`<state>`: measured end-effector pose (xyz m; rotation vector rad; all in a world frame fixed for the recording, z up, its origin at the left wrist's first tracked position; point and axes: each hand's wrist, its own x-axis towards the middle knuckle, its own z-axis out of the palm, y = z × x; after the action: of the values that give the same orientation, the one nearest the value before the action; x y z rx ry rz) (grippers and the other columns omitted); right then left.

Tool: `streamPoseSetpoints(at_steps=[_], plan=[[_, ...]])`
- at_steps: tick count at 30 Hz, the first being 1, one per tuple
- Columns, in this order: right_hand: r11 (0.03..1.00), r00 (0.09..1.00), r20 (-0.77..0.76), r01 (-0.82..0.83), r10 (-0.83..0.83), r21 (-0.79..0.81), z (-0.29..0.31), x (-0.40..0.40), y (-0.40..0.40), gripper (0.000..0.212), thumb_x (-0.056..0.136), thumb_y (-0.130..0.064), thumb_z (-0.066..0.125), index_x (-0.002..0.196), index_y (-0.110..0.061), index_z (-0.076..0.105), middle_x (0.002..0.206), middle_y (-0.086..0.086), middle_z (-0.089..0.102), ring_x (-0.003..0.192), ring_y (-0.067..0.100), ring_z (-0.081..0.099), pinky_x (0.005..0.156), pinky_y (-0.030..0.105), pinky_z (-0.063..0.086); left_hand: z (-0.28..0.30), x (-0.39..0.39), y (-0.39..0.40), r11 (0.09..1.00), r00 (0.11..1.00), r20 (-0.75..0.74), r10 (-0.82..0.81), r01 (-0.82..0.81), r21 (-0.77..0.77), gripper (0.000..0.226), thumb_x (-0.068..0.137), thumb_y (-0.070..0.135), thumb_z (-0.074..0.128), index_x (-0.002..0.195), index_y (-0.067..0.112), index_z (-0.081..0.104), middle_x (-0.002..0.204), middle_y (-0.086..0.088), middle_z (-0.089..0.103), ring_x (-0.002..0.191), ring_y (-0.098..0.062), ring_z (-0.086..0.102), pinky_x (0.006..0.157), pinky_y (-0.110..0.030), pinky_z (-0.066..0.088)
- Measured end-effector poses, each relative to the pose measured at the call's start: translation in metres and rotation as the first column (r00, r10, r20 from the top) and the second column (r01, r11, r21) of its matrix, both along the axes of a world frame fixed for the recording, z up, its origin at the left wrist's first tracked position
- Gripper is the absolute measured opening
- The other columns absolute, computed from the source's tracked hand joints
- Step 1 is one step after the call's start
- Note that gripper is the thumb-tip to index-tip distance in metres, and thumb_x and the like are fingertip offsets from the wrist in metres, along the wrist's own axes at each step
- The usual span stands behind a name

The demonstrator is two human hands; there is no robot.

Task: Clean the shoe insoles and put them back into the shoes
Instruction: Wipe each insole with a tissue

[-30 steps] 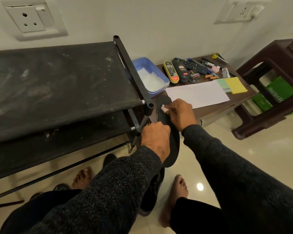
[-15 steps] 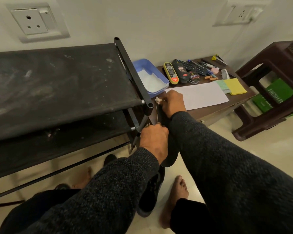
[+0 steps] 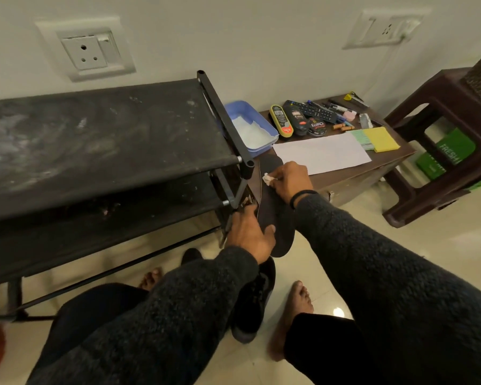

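Note:
A dark insole (image 3: 275, 212) is held up in the middle of the head view, toe end pointing away from me. My left hand (image 3: 250, 234) grips its heel half, thumb on top. My right hand (image 3: 288, 182) pinches a small white wad of tissue (image 3: 267, 179) and presses it on the insole's front part. A black shoe (image 3: 254, 304) stands on the floor below, between my bare feet. Part of another dark shoe (image 3: 190, 254) shows under the rack.
A black shoe rack (image 3: 100, 134) fills the left. A low brown table (image 3: 358, 173) holds a blue tray (image 3: 250, 126), polish containers (image 3: 297, 120), a remote, white paper (image 3: 321, 152) and sticky notes. A brown plastic stool (image 3: 450, 129) stands at the right.
My right hand with the tissue slid forward to the insole's toe, then came back a little down the insole. My left hand kept its grip near the heel.

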<state>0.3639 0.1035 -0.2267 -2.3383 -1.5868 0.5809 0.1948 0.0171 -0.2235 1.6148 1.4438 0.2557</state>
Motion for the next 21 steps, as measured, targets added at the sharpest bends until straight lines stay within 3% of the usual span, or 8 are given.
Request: streamPoseSetpoints(at_steps=[2, 4, 5, 7, 13, 17, 21], plan=[[1.0, 1.0, -0.017, 0.019, -0.019, -0.005, 0.0, -0.002, 0.0, 0.026, 0.091, -0.017, 0.072, 0.117, -0.013, 0.075, 0.117, 0.011, 0.071, 0.108, 0.028, 0.064, 0.101, 0.042, 0.052, -0.016, -0.007, -0.012, 0.963, 0.978, 0.085, 0.192, -0.17, -0.211, 0.036, 0.095, 0.035, 0.065, 0.127, 0.02, 0.058, 0.132, -0.007, 0.06, 0.123, -0.027, 0.057, 0.106, -0.037, 0.048], [1.0, 1.0, -0.001, 0.019, -0.019, 0.021, -0.002, -0.003, -0.004, 0.026, 0.091, -0.017, 0.071, 0.116, -0.013, 0.075, 0.115, 0.01, 0.073, 0.105, 0.026, 0.065, 0.098, 0.039, 0.053, -0.024, -0.011, -0.016, 0.834, 0.868, 0.24, 0.434, -0.286, -0.472, 0.012, 0.096, 0.022, 0.066, 0.105, 0.015, 0.068, 0.105, -0.011, 0.07, 0.09, -0.022, 0.069, 0.081, -0.028, 0.059], [0.999, 1.0, 0.002, 0.012, -0.012, 0.039, -0.003, -0.003, -0.007, 0.026, 0.091, -0.016, 0.071, 0.116, -0.013, 0.076, 0.115, 0.009, 0.073, 0.104, 0.025, 0.065, 0.097, 0.039, 0.053, -0.026, -0.012, -0.017, 0.788, 0.811, 0.294, 0.506, -0.296, -0.539, 0.011, 0.096, 0.016, 0.067, 0.105, 0.01, 0.069, 0.092, -0.012, 0.07, 0.072, -0.018, 0.067, 0.066, -0.022, 0.058], [0.998, 1.0, -0.008, 0.009, -0.009, 0.059, -0.006, -0.004, -0.014, 0.025, 0.09, -0.016, 0.072, 0.114, -0.014, 0.077, 0.113, 0.007, 0.074, 0.103, 0.024, 0.066, 0.097, 0.039, 0.054, -0.024, -0.011, -0.016, 0.787, 0.782, 0.318, 0.535, -0.325, -0.525, 0.007, 0.094, 0.009, 0.07, 0.1, 0.009, 0.068, 0.083, -0.013, 0.068, 0.061, -0.014, 0.062, 0.056, -0.018, 0.053], [0.994, 0.997, -0.024, -0.071, 0.074, 0.081, -0.015, -0.016, -0.054, 0.018, 0.089, -0.017, 0.072, 0.105, -0.02, 0.079, 0.108, -0.001, 0.075, 0.097, 0.017, 0.067, 0.092, 0.039, 0.057, -0.025, -0.003, -0.026, 0.792, 0.77, 0.33, 0.547, -0.347, -0.502, 0.004, 0.092, 0.011, 0.072, 0.095, 0.013, 0.072, 0.083, -0.013, 0.073, 0.074, -0.02, 0.067, 0.078, -0.034, 0.06], [0.984, 0.985, -0.023, -0.171, 0.173, 0.052, -0.017, -0.025, -0.092, 0.016, 0.091, -0.017, 0.07, 0.103, -0.02, 0.079, 0.109, -0.001, 0.07, 0.099, 0.015, 0.063, 0.091, 0.036, 0.056, -0.028, -0.006, -0.025, 0.8, 0.769, 0.344, 0.539, -0.341, -0.493, 0.006, 0.091, 0.01, 0.074, 0.095, 0.014, 0.072, 0.079, -0.01, 0.073, 0.072, -0.019, 0.068, 0.08, -0.035, 0.06], [0.946, 0.934, -0.247, -0.296, 0.258, -0.131, -0.008, -0.03, -0.12, 0.014, 0.091, -0.015, 0.071, 0.101, -0.021, 0.079, 0.098, -0.011, 0.072, 0.09, 0.005, 0.065, 0.087, 0.028, 0.057, -0.043, -0.015, -0.034, 0.801, 0.809, 0.284, 0.515, -0.335, -0.496, 0.013, 0.088, 0.013, 0.076, 0.101, 0.008, 0.076, 0.078, -0.011, 0.074, 0.069, -0.019, 0.065, 0.08, -0.038, 0.06]])
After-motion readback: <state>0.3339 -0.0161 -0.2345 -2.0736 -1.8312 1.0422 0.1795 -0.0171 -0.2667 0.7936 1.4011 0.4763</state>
